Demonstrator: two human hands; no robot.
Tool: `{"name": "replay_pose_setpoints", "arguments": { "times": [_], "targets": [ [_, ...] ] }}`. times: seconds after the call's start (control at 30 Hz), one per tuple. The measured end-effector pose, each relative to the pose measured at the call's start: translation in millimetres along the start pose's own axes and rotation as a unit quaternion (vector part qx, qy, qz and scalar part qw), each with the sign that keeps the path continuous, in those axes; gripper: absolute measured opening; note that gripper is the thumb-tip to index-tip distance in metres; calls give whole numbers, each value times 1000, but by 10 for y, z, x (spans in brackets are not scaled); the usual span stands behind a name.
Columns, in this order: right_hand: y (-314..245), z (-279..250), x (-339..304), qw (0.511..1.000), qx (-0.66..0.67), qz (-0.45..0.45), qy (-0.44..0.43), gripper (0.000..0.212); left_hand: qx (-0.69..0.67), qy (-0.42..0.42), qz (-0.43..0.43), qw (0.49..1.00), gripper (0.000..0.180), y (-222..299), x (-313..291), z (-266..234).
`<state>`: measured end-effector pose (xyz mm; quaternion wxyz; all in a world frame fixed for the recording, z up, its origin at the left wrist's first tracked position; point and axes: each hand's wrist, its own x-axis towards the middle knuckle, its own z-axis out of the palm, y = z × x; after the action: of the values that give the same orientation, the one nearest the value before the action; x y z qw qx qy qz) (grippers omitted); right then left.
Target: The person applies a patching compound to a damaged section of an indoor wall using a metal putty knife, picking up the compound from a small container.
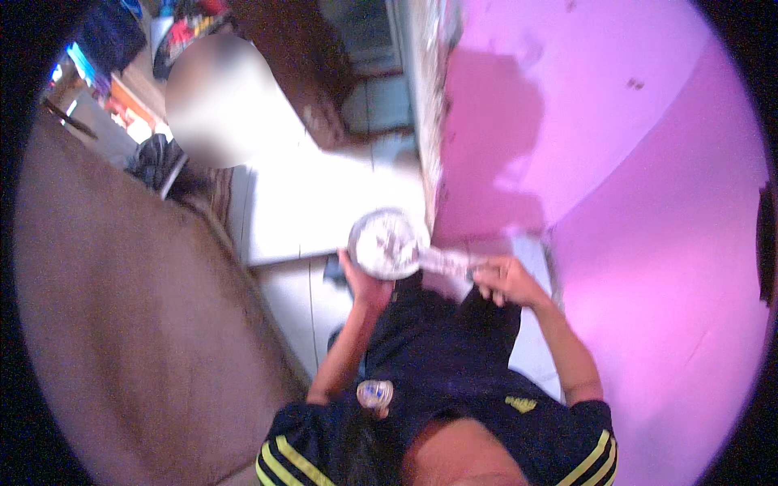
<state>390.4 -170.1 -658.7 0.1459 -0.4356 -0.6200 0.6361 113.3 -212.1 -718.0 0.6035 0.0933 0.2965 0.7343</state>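
My left hand (369, 290) is wrapped round the lower left side of a round, light-coloured bowl (354, 253), its thumb up by the rim. White stuff (382, 241) with an uneven, lumpy surface fills much of the bowl; whether it is powder or paste I cannot tell. In my right hand (510, 282), fingers closed, is the end of a long, flat, whitish tool (444, 261) with pinkish smears. Its far end reaches over the bowl's right rim to the white stuff. Motion blur hides the tool's exact kind.
A pink wall (632, 211) rises close on my right, and a brown surface (146, 300) slants along my left. White tiles (292, 296) cover the floor. Dark brown wooden furniture (304, 73) stands ahead, with mixed clutter (190, 28) at the far left.
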Motion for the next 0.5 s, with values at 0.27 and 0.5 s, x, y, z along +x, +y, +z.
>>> {"name": "replay_pose_setpoints", "arguments": {
  "times": [0.27,0.5],
  "targets": [
    [-490,-172,-318,963,79,-213,142,38,-76,-156,-69,982,76,141,-53,1045],
    [-903,-410,-390,952,90,-247,158,36,-53,-155,-56,985,84,343,56,1581]
  ]
}}
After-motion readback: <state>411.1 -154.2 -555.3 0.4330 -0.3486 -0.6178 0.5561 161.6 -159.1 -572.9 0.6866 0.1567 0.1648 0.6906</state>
